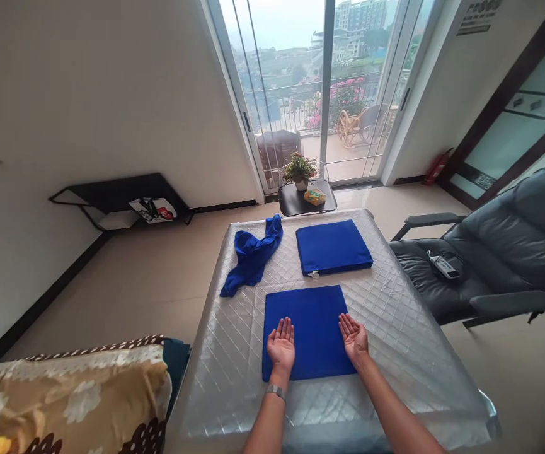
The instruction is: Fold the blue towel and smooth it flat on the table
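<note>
My left hand (281, 345) is palm up with its fingers stretched out, over the left part of a flat blue cloth (317, 328). Over that cloth's right edge, my right hand (354, 335) is also turned palm up, fingers extended and nothing in it. Whether either hand touches the cloth, I cannot tell. Farther back lies a neat stack of folded blue cloth (333, 246) with a small white tag at its front edge. To its left sits a crumpled blue cloth (253, 255). All of them rest on a table with a silver quilted cover (225, 366).
Beyond the table, a small black stand (291, 203) holds a potted plant (299, 169) and a tissue pack (315, 197). A black armchair (513, 239) is close on the right, with a device (443, 265) on its seat. A patterned cover (78, 397) lies at lower left.
</note>
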`<action>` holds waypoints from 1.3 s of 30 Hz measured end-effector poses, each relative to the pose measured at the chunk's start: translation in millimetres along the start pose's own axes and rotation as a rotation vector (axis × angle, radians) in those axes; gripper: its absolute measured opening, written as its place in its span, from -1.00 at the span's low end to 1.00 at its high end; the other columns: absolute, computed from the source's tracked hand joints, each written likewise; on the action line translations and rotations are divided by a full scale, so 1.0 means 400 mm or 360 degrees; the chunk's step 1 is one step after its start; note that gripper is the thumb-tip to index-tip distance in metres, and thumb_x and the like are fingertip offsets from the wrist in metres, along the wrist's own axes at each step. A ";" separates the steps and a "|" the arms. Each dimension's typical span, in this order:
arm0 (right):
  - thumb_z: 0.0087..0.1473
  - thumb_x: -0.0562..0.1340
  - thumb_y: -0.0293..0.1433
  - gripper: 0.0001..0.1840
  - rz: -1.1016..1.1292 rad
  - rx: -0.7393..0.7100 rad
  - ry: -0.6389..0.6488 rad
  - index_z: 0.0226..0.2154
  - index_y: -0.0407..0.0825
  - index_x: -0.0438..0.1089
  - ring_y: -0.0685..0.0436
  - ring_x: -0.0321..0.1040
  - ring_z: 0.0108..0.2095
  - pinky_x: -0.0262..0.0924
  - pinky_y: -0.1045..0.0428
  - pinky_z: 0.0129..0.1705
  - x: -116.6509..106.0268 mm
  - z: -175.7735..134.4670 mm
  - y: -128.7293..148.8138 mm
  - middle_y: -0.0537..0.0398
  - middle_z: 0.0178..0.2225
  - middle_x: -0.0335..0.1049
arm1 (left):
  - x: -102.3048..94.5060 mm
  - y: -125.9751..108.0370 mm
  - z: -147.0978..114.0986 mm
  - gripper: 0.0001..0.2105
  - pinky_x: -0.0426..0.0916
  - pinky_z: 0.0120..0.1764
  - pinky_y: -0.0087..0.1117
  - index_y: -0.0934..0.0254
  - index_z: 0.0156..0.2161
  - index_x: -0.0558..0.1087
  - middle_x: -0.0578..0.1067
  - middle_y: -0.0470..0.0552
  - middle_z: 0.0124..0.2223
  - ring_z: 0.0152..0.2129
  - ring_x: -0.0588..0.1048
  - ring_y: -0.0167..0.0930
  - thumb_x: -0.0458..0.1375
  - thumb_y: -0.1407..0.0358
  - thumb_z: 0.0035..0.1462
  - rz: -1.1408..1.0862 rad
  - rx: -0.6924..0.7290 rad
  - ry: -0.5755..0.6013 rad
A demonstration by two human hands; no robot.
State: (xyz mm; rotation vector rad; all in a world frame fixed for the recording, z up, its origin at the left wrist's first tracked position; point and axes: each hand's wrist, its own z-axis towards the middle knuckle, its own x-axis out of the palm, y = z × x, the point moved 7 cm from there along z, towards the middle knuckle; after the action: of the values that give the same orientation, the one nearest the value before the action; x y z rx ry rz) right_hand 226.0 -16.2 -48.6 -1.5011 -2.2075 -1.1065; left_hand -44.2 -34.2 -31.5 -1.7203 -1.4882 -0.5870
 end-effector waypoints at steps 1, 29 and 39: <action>0.09 0.07 -0.43 -0.67 0.0014 -0.0026 -0.0011 -0.17 -0.09 0.47 -0.05 0.51 -0.06 0.41 0.05 -0.03 0.003 -0.008 0.001 -0.04 -0.15 0.58 | -0.016 -0.052 0.000 -0.68 0.43 0.06 -0.23 0.37 -0.02 0.50 0.55 0.25 0.05 0.08 0.47 -0.27 0.00 0.35 0.21 0.0025 0.0035 -0.0043; 0.12 0.04 -0.39 -0.68 -0.0099 0.0157 0.0031 -0.21 -0.07 0.46 -0.04 0.53 -0.12 0.41 0.04 -0.04 0.066 0.075 0.019 -0.01 -0.22 0.60 | 0.112 0.277 0.041 -0.71 0.45 0.03 -0.20 0.32 -0.15 0.56 0.57 0.22 0.01 0.05 0.50 -0.25 0.03 0.40 0.10 -0.0048 0.0058 -0.0139; 0.11 0.06 -0.42 -0.68 -0.0038 -0.0070 -0.0059 -0.16 -0.10 0.46 -0.06 0.52 -0.10 0.41 0.02 -0.03 0.080 0.031 0.025 -0.05 -0.15 0.58 | -0.007 -0.164 0.065 -0.61 0.46 0.00 -0.28 0.32 0.03 0.49 0.52 0.20 0.10 0.07 0.49 -0.32 -0.01 0.39 0.12 0.0029 0.0166 -0.0211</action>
State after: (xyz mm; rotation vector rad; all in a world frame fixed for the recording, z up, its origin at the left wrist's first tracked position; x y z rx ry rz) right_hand 223.4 16.3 -34.0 -1.5288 -2.2456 -1.1504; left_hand -111.9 -14.0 -32.6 -1.7177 -1.5649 -0.3844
